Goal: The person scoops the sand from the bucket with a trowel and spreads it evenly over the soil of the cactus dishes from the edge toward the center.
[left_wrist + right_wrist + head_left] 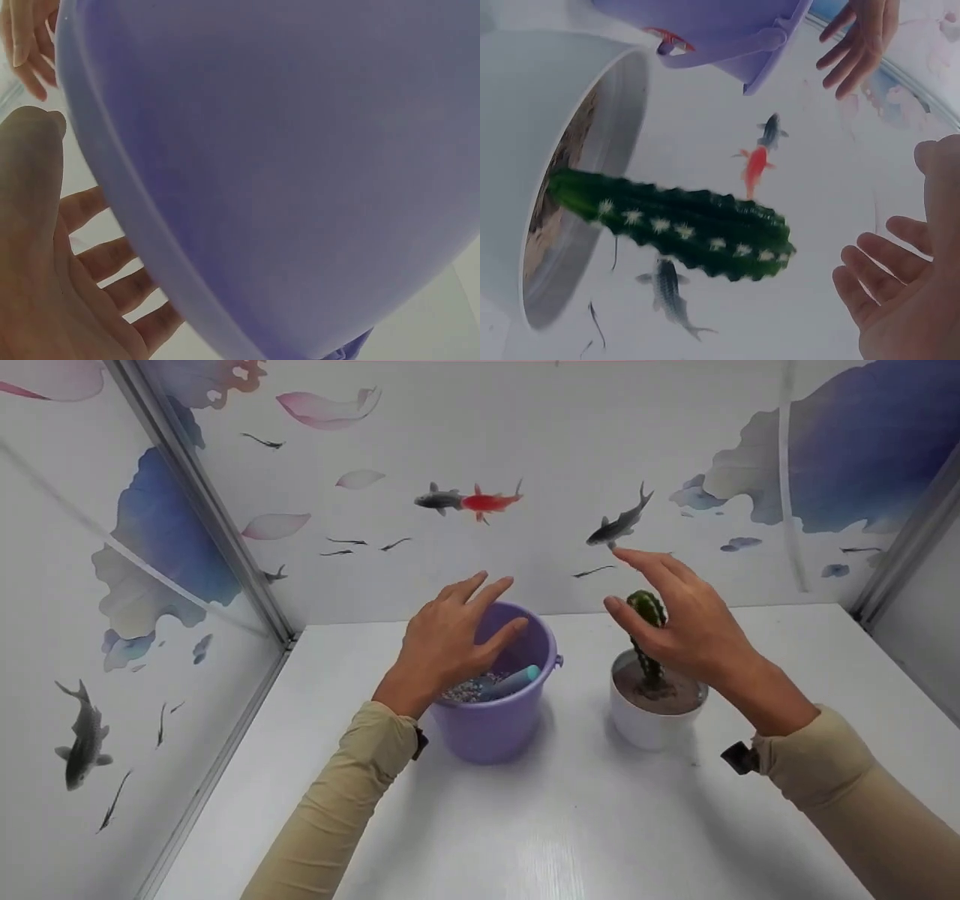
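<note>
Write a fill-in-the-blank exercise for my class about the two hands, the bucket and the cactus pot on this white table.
1. The left hand hovers open above the ____ bucket.
2. The cactus stands in a ____ pot.
3. The right hand is open beside the cactus and holds ____.
4. On the back wall, one painted fish is ____.

Missing words: purple; white; nothing; red
</note>
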Motion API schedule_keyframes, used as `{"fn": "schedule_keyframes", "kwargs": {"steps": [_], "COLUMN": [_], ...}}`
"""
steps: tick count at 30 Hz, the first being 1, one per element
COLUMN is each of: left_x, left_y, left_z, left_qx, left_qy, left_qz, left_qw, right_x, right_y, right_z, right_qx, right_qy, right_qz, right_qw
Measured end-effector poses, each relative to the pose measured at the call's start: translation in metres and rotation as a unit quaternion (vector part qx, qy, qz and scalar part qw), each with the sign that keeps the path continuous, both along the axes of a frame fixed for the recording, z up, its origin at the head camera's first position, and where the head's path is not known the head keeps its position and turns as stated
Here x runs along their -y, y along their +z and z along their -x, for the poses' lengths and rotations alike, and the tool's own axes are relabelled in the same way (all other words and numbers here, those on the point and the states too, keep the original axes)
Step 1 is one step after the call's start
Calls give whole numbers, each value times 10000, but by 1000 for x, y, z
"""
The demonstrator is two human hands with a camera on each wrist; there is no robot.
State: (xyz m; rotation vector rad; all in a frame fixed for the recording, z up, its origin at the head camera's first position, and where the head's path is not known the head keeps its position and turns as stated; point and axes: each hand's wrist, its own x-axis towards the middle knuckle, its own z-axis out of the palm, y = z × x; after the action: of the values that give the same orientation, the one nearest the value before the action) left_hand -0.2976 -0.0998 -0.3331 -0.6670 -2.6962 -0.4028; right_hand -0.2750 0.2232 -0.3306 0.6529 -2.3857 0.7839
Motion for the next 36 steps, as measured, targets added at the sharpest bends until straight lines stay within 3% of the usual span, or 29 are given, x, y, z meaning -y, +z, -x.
{"fn": "schedule_keyframes", "kwargs": {"steps": [7,12,21,26,36], "left_x": [1,-1,-5,-6,-8], "left_y": [-8,-12,-22,-23,-21], "left_z": [-1,-2,-4,-4,0], "left_qx": [78,306,638,870,1066], "left_qy": [-52,-136,-790,-1007,-1369], "left_qz": [94,257,218,242,172], "left_qw": [9999,9991,9946,9908,9847], "right_x": [27,46,68,75,84], "right_y": [-15,-33,-69,-81,-88], "right_z": [-4,-2,9,13,17], "right_qx": [13,327,1155,1168,1370], "right_qy": [496,691,1077,1088,828], "right_qz": [389,502,1061,1370,1891], "right_qw": [9980,9958,9817,9776,9688]}}
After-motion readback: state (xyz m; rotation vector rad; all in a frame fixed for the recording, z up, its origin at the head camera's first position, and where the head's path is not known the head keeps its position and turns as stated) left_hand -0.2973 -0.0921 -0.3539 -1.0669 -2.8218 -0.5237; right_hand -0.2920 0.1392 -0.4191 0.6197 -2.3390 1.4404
